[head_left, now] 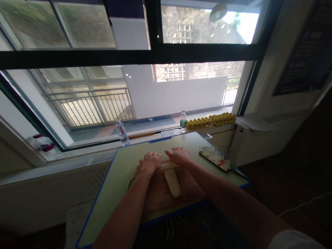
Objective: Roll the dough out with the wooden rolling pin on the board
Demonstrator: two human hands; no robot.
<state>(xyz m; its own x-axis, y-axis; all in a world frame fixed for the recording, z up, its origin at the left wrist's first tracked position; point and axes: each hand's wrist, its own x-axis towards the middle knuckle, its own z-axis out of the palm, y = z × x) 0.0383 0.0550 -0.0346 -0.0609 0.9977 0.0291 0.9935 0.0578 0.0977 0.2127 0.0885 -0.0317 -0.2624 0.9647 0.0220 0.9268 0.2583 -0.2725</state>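
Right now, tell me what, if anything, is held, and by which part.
A pale, cylindrical rolling pin: the left hand lies over its left end, the right hand over its right end. Whether either grip closes around it cannot be told.

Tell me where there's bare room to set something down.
The table is bare between its blue left edge and the left forearm, and beyond the left hand and right hand, up to the blue ledge. Crowded: the board, with its pale strip, and the right side, under the flat device.

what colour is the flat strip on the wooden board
The flat strip is plain pale cream, as the head view, the only one, shows.
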